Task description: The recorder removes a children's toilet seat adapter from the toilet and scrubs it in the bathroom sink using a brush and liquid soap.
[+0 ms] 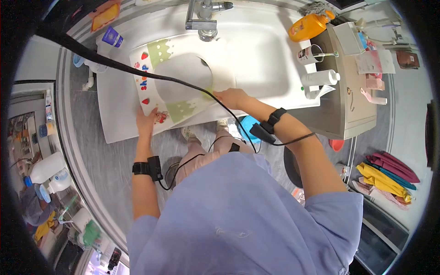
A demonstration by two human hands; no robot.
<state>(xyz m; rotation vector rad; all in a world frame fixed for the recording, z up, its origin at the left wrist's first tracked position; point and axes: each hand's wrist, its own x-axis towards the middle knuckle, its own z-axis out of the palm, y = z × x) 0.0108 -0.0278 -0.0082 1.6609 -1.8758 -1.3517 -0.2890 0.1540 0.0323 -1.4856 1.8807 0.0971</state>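
A white plastic panel (154, 92) with green patches, strawberry pictures and colored lettering lies tilted over the left part of a white sink (264, 62). It has a large rounded opening. My left hand (146, 122) grips its lower left corner, thumb on top. At its right edge, near the sink's front, my right hand (231, 98) holds the rim with the fingertips; the underside of that grip is hidden. The chrome faucet (207, 25) stands behind the panel. A black cable hangs across the view, over the panel and close to my right hand.
Along the sink's right rim stand an orange pump bottle (307, 27), a printed cup (305, 56) and a white bottle (319, 78). A purple tube (112, 36) is at the back left. A beige cabinet (361, 99) adjoins on the right; a blue basin (249, 128) is below.
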